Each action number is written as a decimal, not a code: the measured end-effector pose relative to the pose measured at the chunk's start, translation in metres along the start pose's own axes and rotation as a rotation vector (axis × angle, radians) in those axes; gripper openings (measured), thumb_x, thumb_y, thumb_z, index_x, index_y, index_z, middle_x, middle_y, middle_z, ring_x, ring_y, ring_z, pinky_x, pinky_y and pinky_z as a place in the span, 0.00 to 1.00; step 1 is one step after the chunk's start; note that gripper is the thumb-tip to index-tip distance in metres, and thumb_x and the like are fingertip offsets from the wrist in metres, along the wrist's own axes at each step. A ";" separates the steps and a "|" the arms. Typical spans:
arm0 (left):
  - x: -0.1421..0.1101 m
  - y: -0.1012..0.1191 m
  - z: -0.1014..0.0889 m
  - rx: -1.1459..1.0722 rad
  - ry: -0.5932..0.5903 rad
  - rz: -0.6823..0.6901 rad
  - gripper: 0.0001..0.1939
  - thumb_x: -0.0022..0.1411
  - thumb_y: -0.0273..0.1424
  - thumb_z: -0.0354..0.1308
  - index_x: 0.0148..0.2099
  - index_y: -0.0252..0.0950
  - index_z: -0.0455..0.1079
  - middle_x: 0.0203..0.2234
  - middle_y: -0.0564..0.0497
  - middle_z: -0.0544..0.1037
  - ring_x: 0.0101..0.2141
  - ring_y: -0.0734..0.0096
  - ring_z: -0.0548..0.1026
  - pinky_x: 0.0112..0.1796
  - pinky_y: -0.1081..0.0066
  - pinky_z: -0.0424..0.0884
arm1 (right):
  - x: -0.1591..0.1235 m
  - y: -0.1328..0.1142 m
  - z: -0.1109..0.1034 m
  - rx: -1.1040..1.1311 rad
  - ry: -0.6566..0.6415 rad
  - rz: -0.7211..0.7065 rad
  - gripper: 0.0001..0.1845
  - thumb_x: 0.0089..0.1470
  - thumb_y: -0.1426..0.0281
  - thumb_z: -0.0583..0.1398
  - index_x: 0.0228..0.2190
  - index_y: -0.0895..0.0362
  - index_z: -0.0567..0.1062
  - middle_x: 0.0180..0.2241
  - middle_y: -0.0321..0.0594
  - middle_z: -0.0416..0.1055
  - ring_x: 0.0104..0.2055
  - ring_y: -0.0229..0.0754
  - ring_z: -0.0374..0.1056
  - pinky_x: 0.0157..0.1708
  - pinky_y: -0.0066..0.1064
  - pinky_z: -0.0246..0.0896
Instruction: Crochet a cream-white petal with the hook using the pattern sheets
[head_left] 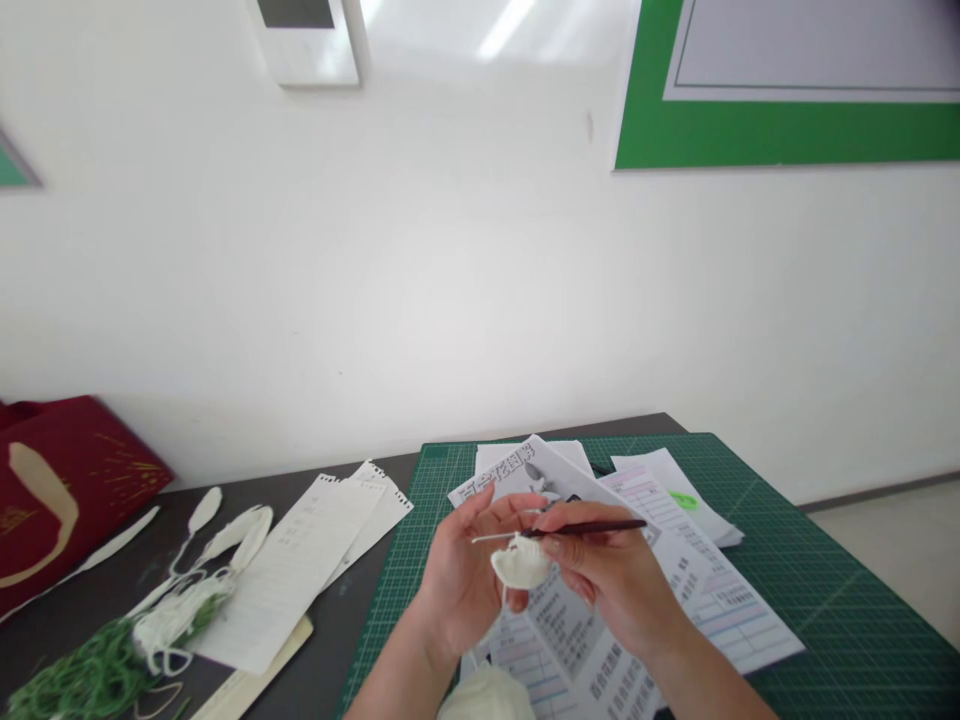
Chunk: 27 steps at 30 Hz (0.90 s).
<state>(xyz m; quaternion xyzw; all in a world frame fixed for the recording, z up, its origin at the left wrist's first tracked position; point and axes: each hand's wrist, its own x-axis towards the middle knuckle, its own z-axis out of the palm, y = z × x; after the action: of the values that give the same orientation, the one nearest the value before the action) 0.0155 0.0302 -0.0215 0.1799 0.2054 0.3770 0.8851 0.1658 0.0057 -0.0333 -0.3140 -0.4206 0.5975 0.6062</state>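
Observation:
My right hand (607, 565) pinches a crochet hook (592, 527) by its dark handle, and the thin metal shaft points left. A small cream-white crocheted piece (521, 563) hangs at the hook, close to my right thumb and fingertips. Behind and left of it, my left hand (469, 565) is cupped with curled fingers, and white yarn runs over them. The exact grip of the left fingertips is partly hidden by the piece. From the work, a strand drops to a white yarn ball (487, 695) at the bottom edge, close to my left forearm.
Printed sheets (705, 580) lie on a green cutting mat (810, 560) under my hands, with a bright green clip-like item (683, 500) on them. Leftward are notebook pages (292, 560), white crocheted pieces (251, 535), green yarn (82, 675) and a red bag (82, 470). A white wall (450, 280) stands behind.

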 end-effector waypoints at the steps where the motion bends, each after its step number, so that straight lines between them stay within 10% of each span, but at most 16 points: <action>1: -0.001 0.005 -0.002 0.006 -0.002 -0.009 0.23 0.64 0.39 0.48 0.44 0.23 0.73 0.27 0.43 0.75 0.18 0.69 0.73 0.11 0.74 0.66 | 0.000 0.000 0.000 0.001 0.002 -0.008 0.06 0.40 0.69 0.71 0.26 0.50 0.82 0.23 0.35 0.77 0.12 0.25 0.53 0.10 0.19 0.44; 9: -0.015 0.016 0.005 -0.332 -0.107 0.289 0.12 0.61 0.32 0.50 0.35 0.31 0.73 0.26 0.48 0.68 0.21 0.77 0.69 0.12 0.85 0.61 | 0.001 -0.002 -0.002 0.073 0.022 -0.039 0.05 0.38 0.70 0.72 0.23 0.52 0.82 0.20 0.35 0.74 0.13 0.26 0.55 0.11 0.21 0.44; 13: -0.021 0.022 0.016 -0.371 -0.010 0.439 0.12 0.61 0.29 0.48 0.34 0.34 0.73 0.29 0.47 0.73 0.29 0.74 0.74 0.29 0.76 0.75 | -0.001 -0.003 -0.001 0.070 -0.010 -0.093 0.03 0.39 0.71 0.71 0.22 0.53 0.82 0.22 0.36 0.75 0.14 0.28 0.57 0.12 0.22 0.46; 16: -0.024 0.032 0.026 -0.070 0.157 0.736 0.15 0.61 0.40 0.48 0.39 0.45 0.76 0.46 0.49 0.77 0.49 0.56 0.71 0.47 0.53 0.70 | -0.002 -0.002 0.001 -0.023 -0.075 -0.111 0.02 0.42 0.72 0.70 0.22 0.53 0.82 0.24 0.36 0.76 0.15 0.29 0.57 0.12 0.23 0.48; 19: -0.021 0.038 0.026 0.527 0.306 1.004 0.17 0.60 0.43 0.51 0.41 0.43 0.78 0.51 0.49 0.74 0.57 0.50 0.62 0.53 0.55 0.61 | -0.003 -0.002 0.003 -0.070 -0.126 -0.108 0.03 0.43 0.73 0.69 0.22 0.52 0.83 0.24 0.36 0.76 0.15 0.29 0.57 0.13 0.24 0.48; 23: -0.022 0.044 0.007 1.041 0.254 0.524 0.18 0.59 0.45 0.56 0.26 0.42 0.79 0.30 0.47 0.79 0.44 0.53 0.71 0.52 0.60 0.58 | -0.002 -0.001 0.001 -0.018 -0.133 -0.102 0.04 0.43 0.73 0.69 0.23 0.52 0.83 0.24 0.35 0.75 0.15 0.29 0.56 0.13 0.24 0.46; 27: -0.027 0.046 -0.008 0.883 0.052 0.316 0.35 0.59 0.53 0.47 0.06 0.41 0.65 0.15 0.44 0.71 0.25 0.59 0.71 0.37 0.60 0.66 | -0.001 0.000 -0.001 0.037 -0.128 -0.085 0.04 0.42 0.73 0.69 0.23 0.52 0.82 0.23 0.35 0.74 0.15 0.28 0.55 0.13 0.23 0.46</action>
<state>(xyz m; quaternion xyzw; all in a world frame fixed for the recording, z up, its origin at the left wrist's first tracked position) -0.0327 0.0409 -0.0002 0.5589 0.3385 0.3881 0.6500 0.1671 0.0053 -0.0341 -0.2461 -0.4602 0.5978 0.6085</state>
